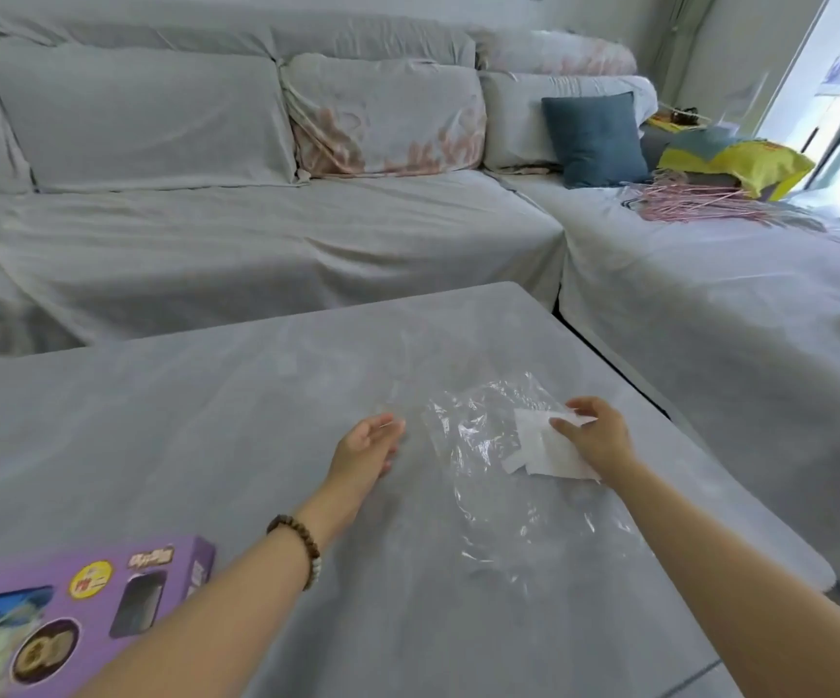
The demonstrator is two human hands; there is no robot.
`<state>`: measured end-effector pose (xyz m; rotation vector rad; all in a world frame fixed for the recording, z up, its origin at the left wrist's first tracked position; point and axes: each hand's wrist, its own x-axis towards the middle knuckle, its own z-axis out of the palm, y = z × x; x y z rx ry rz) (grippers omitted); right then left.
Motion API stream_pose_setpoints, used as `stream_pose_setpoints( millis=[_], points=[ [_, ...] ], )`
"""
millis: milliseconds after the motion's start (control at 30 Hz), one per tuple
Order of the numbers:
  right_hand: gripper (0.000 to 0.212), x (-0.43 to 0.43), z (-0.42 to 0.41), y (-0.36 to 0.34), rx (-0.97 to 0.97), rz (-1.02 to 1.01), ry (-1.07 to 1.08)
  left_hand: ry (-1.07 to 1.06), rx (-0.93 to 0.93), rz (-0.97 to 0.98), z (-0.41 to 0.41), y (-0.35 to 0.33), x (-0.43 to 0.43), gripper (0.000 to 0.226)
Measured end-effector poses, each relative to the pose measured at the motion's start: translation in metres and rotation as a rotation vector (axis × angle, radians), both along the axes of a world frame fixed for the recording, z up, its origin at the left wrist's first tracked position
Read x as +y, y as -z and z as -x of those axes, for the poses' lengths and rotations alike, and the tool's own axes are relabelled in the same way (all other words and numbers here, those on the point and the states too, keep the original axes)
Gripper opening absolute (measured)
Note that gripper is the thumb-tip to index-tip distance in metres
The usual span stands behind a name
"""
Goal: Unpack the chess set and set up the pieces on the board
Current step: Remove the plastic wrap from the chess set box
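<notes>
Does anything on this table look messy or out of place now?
Mildly: a crumpled clear plastic bag lies loose on the table, the right hand holding creased white paper on it. No chessboard or pieces are in view, only the purple box.

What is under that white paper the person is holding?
A crumpled clear plastic bag lies beside and seemingly beneath the white paper, on the grey table. The right hand pinches the paper's far edge. Anything directly beneath is hidden by the paper and the hand.
</notes>
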<state>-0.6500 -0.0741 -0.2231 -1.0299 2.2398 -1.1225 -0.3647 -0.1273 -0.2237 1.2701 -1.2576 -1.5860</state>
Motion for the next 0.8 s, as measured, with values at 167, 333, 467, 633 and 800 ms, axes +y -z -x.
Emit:
stream_pose_setpoints(
  millis=[167, 333, 467, 633, 800],
  points=[
    [0.031, 0.018, -0.080, -0.036, 0.031, 0.226, -0.143, 0.031, -0.116, 0.109, -0.035, -0.010, 0.016, 0.037],
    [0.013, 0.054, -0.206, -0.029, -0.104, 0.184, -0.417, 0.015, -0.285, 0.278, -0.111, -0.015, 0.049, 0.029],
    [0.014, 0.085, -0.294, -0.001, -0.127, 0.061, -0.599, -0.080, -0.515, 0.343, -0.209, -0.018, 0.081, 0.046],
    [0.024, 0.109, -0.361, 0.003, -0.250, -0.073, -0.657, -0.194, -0.870, 0.462, -0.313, -0.014, 0.124, 0.060],
    [0.020, 0.114, -0.387, -0.007, -0.479, -0.200, -0.612, -0.031, -1.256, 0.401, -0.369, 0.002, 0.153, 0.092]
  ],
)
